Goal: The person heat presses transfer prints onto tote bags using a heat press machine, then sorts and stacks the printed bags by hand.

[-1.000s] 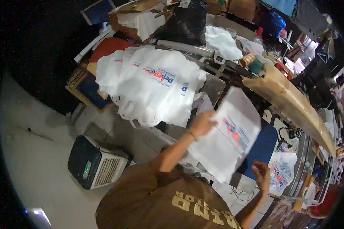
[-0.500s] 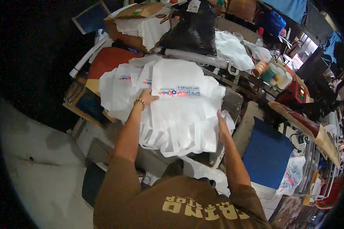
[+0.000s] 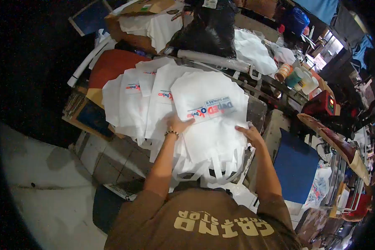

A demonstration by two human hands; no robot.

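White fabric tote bags (image 3: 208, 141) with a red and blue print lie in a fanned pile in front of me, loop handles hanging toward my body. My left hand (image 3: 179, 124), with a beaded bracelet at the wrist, grips the left edge of the top bags, thumb on the upper face. At the right edge, my right hand (image 3: 252, 134) pinches the same bags, its thumb above and its other fingers mostly hidden. More printed white bags (image 3: 127, 100) spread out to the left under and beside this stack.
Behind the pile stand a cardboard box (image 3: 150, 21) holding white cloth and a black plastic bag (image 3: 208, 31). A clear plastic-wrapped roll (image 3: 214, 60) lies across the back. To the right are a blue board (image 3: 293, 166), several containers (image 3: 296, 78) and a red device (image 3: 323, 103).
The top bags have shifted toward my body and right, turning slightly, with more of the bags at left uncovered. My left hand moved down and right; my right hand now grips the edge.
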